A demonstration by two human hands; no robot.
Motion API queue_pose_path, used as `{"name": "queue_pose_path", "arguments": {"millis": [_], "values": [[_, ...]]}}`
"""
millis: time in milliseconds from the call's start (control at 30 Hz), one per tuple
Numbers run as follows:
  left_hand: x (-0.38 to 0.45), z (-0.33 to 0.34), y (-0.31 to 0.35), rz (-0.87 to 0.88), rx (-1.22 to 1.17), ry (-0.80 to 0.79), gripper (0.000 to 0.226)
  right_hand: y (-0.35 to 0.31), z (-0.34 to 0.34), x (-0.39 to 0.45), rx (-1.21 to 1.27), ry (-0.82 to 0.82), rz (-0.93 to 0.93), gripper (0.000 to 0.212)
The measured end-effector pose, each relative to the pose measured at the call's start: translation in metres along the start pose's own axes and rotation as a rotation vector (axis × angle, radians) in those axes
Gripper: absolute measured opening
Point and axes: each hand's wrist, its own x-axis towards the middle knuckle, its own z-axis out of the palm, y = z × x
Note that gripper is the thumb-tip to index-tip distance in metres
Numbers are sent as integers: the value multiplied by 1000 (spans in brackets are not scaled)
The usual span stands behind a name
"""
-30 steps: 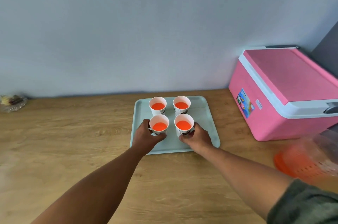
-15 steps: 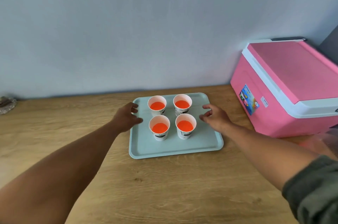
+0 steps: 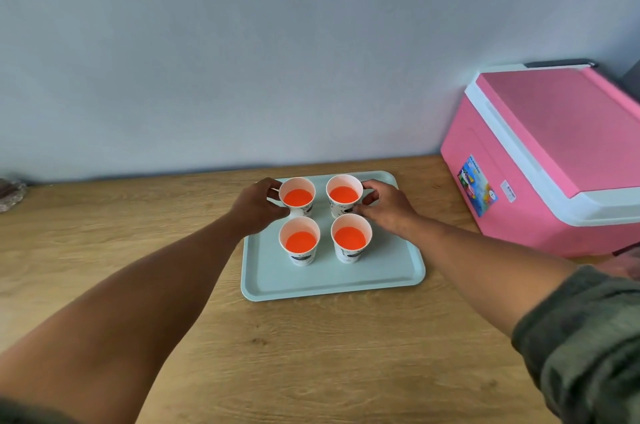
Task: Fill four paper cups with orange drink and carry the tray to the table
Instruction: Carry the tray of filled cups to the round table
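Four white paper cups of orange drink stand two by two on a pale green tray (image 3: 329, 280) on the wooden counter (image 3: 311, 354). My left hand (image 3: 258, 207) curls around the left side of the back left cup (image 3: 297, 196), fingers at its rim and thumb low on its wall. The back right cup (image 3: 343, 194) is held the same way from the right by my right hand (image 3: 388, 207). Nearer me, the front left cup (image 3: 300, 240) and front right cup (image 3: 350, 238) stand upright with nothing touching them.
A pink cooler box (image 3: 554, 153) with a white rim stands shut on the counter to the right of the tray. At the far left edge sits a small glass dish (image 3: 10, 195). A grey wall runs right behind the tray.
A second ago my hands held the two front cups. They let go, spread out to the tray's sides, and have now closed in on the two back cups.
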Motion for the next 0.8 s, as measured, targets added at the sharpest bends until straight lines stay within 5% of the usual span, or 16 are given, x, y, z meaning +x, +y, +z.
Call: {"name": "queue_pose_path", "arguments": {"millis": [300,533,800], "values": [[-4,2,-6,-4,31,-37,52,6,3,-4,-14,-5,38,56],[-29,-14,-51,-140,211,109,48,56,-21,-30,-282,137,196,49],[-55,-6,-56,-319,159,-78,67,71,-30,-52,-305,-32,295,63]]}}
